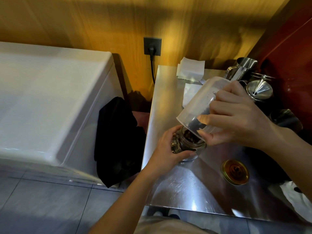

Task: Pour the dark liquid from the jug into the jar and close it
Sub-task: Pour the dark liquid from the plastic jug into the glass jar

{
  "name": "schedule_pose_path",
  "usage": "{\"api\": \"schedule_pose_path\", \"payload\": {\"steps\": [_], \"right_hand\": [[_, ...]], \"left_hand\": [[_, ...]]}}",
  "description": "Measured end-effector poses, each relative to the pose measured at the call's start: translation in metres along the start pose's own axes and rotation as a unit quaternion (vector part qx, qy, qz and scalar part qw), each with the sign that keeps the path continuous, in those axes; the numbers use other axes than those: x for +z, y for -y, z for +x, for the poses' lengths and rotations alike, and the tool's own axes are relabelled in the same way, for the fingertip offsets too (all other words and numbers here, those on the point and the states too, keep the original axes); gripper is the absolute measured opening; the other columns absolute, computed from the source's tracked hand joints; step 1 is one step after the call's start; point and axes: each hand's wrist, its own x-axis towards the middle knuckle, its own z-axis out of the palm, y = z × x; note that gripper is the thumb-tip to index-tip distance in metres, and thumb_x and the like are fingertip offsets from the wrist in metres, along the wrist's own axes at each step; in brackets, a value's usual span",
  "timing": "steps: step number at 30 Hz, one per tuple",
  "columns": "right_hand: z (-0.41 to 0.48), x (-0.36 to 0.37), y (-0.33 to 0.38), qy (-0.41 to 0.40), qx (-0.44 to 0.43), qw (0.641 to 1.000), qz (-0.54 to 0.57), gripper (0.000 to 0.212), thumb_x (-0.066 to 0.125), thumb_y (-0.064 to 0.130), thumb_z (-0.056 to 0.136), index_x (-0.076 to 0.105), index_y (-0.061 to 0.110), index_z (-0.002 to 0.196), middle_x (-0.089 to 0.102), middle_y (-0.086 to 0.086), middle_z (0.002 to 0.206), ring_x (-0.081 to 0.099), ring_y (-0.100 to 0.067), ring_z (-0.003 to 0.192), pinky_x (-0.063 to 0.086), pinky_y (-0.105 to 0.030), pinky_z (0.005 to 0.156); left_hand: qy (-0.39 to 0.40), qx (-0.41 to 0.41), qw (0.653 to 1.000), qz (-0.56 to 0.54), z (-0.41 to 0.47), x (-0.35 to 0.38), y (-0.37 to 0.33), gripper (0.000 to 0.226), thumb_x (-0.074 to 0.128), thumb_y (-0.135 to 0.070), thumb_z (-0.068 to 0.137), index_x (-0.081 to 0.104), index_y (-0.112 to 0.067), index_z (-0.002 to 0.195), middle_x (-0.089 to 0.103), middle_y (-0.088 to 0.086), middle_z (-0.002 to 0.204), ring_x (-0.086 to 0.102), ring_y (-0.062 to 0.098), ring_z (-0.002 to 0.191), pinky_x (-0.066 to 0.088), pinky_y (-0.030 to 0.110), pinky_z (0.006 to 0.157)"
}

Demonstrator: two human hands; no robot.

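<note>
A clear plastic jug (197, 100) is tipped steeply, mouth down, over a small glass jar (190, 142) on the steel table (182, 184). Dark matter clings inside the jug near its rim and fills the jar's open mouth. My right hand (236, 115) grips the jug from the right, fingers wrapped around its lower wall. My left hand (167, 147) holds the jar from the left, thumb across its front. The jar's gold metal lid (235, 172) lies inside-up on the table, to the right of the jar.
White paper squares (190, 68) lie at the table's back. Steel cups and a funnel (259, 89) stand at the back right by a red wall. A white chest appliance (50, 102) stands at left, a black cloth (118, 141) hanging beside it. Crumpled paper (293, 193) lies at the right.
</note>
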Motion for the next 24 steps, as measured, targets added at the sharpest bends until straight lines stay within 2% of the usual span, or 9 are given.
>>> {"api": "schedule_pose_path", "payload": {"steps": [2,5,9,11,16,24], "right_hand": [[-0.0009,-0.0007,0.0005,-0.002,0.002,1.0,-0.007,0.029,0.065,0.021,0.079,0.067,0.002,0.058,0.052,-0.01,0.047,0.048,-0.024,0.046,0.033,-0.037,0.057],[-0.0017,-0.0018,0.0024,-0.004,-0.011,1.0,-0.012,0.03,0.066,0.021,0.079,0.067,0.002,0.057,0.052,-0.009,0.047,0.048,-0.024,0.047,0.033,-0.036,0.059],[-0.0025,-0.0022,0.0015,-0.006,-0.029,0.999,-0.018,0.027,0.068,0.021,0.078,0.067,0.002,0.058,0.053,-0.009,0.048,0.049,-0.024,0.047,0.034,-0.037,0.059],[-0.0033,-0.0027,0.002,-0.004,-0.048,0.999,-0.026,0.024,0.069,0.02,0.075,0.068,0.002,0.06,0.052,-0.009,0.049,0.049,-0.024,0.048,0.036,-0.037,0.058],[-0.0067,-0.0041,0.0071,0.004,-0.09,0.994,-0.053,0.02,0.069,0.02,0.075,0.069,0.004,0.064,0.052,-0.007,0.05,0.049,-0.023,0.049,0.044,-0.036,0.057],[-0.0068,-0.0083,0.0052,0.012,-0.112,0.991,-0.066,0.018,0.071,0.02,0.074,0.07,0.003,0.067,0.053,-0.006,0.051,0.05,-0.023,0.049,0.038,-0.036,0.062]], "left_hand": [[-0.001,0.002,1.0,-0.001,0.0004,-0.0001,0.0001,0.072,0.079,-0.057,0.059,0.035,-0.074,0.114,0.045,-0.028,0.126,0.046,0.0,0.124,0.039,0.023,0.101],[0.0,0.003,1.0,0.0,0.0009,-0.0002,0.0011,0.072,0.079,-0.057,0.06,0.035,-0.071,0.115,0.048,-0.02,0.127,0.047,0.004,0.123,0.042,0.03,0.105],[0.004,0.002,1.0,0.006,0.0006,-0.0005,0.0023,0.071,0.078,-0.059,0.06,0.034,-0.071,0.115,0.045,-0.026,0.125,0.047,0.003,0.123,0.043,0.031,0.106],[0.001,0.002,1.0,0.004,0.0009,-0.001,0.0031,0.071,0.078,-0.058,0.061,0.036,-0.069,0.117,0.047,-0.022,0.126,0.048,0.005,0.122,0.044,0.033,0.106],[0.004,-0.001,1.0,0.004,0.0012,0.0005,0.0037,0.078,0.078,-0.058,0.062,0.044,-0.043,0.13,0.051,-0.009,0.128,0.049,0.012,0.122,0.045,0.044,0.106],[0.001,-0.004,1.0,0.004,0.0018,0.0002,0.0076,0.074,0.079,-0.057,0.062,0.043,-0.048,0.126,0.051,-0.011,0.126,0.051,0.008,0.12,0.046,0.04,0.104]]}}
